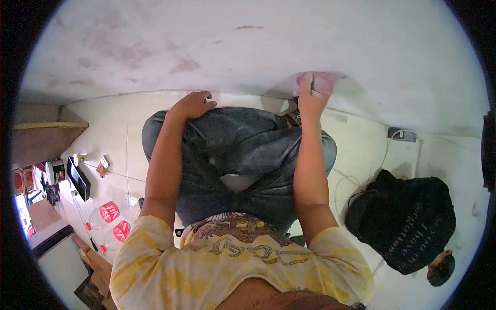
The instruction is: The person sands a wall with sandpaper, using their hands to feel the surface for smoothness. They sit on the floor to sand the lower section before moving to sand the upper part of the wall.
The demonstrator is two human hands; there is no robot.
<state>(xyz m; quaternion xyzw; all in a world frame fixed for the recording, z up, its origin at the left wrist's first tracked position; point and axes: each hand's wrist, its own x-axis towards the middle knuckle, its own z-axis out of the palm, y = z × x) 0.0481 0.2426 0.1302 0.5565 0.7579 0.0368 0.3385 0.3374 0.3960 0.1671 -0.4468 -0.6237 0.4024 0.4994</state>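
- I see the pale wall (289, 46) meet the tiled floor (111, 124) along a seam that runs just beyond both knees, so there is little room between the folded legs (237, 139) and the wall.
- To the left of the left knee I have bare tile as far as a black tray-like object (78, 178) and two clear bottles (103, 214) with red caps.
- On the right, a thin cable (385, 155) runs down from a dark socket box (402, 135) at the wall's foot, near a heap of black cloth (408, 217).
- My right arm reaches forward past the right knee. The right hand (313, 98) holds a pink sheet (324, 82) against the lower wall, its fingers closed on it, with the thumb over the near face.
- My left forearm angles forward and inward. The left hand (195, 105) rests at the left knee, fingers loosely curled, and I see nothing held in it.
- The black cloth carries pale print; I make out "forgotten" and "I have", the rest being too faint.
- The bottle labels are red with white lettering starting "Vi"; I cannot read it all.
- Large outlined letters cross the yellow-and-white shirt (170, 274), upside down to me and not readable.
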